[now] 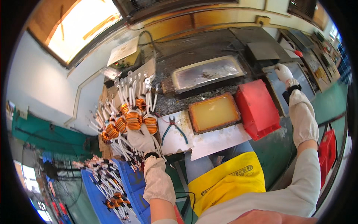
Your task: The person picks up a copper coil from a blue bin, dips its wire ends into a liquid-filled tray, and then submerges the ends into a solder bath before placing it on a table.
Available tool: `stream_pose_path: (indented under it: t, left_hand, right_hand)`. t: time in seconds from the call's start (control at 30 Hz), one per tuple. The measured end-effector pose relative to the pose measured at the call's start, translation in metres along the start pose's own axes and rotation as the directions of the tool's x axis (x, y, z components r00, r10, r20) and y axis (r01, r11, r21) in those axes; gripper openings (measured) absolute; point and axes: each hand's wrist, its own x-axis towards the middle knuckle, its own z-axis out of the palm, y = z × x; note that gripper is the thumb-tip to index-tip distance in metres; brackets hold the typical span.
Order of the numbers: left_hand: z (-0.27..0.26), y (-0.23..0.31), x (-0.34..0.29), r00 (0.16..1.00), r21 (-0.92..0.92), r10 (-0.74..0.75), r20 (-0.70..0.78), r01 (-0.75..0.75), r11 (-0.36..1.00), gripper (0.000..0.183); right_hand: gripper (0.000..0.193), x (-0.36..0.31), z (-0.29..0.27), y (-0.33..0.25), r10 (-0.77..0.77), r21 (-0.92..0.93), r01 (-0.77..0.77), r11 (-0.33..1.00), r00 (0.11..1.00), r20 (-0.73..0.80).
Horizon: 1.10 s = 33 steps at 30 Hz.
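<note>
My left hand (140, 140), in a pale glove, is closed at the near side of a pile of copper-wound ring coils (133, 120) with white leads. It appears to grip one coil low in the pile; its fingertips are partly hidden. Far to the right, my right hand (284, 73), gloved too, is held with curled fingers over a grey flat panel (298, 84) with a dark frame. Whatever it holds, if anything, is too small to make out. Teal-handled pliers (173, 130) lie with handles apart on white sheeting beside the coils.
A shallow tray of yellowish material (214, 114) sits mid-bench, with a red bin (258, 109) to its right. Behind stands a metal-topped rectangular vessel (208, 73). More leaded coils fill a blue crate (95, 194) at lower left. Yellow cloth (229, 179) covers my lap.
</note>
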Motion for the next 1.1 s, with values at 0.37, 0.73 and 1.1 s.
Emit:
stream_pose_path:
  t: [0.37,0.73,1.1]
  left_hand:
    - [0.011,-0.008,-0.006,0.989,0.150,0.095,-0.117,-0.077,0.986,0.076]
    - [0.014,0.001,-0.005,0.987,0.092,0.077,-0.141,-0.064,0.994,0.077]
    - [0.008,-0.002,-0.002,0.992,0.057,0.063,-0.112,-0.057,0.997,0.077]
  right_hand:
    - [0.028,0.035,0.076,0.036,0.208,0.822,-0.287,0.492,0.955,0.209]
    - [0.040,0.146,-0.055,-0.025,-0.577,-0.412,0.419,0.809,0.703,-0.417]
    - [0.026,0.069,-0.034,-0.488,-0.565,0.684,0.482,0.549,0.816,-0.122]
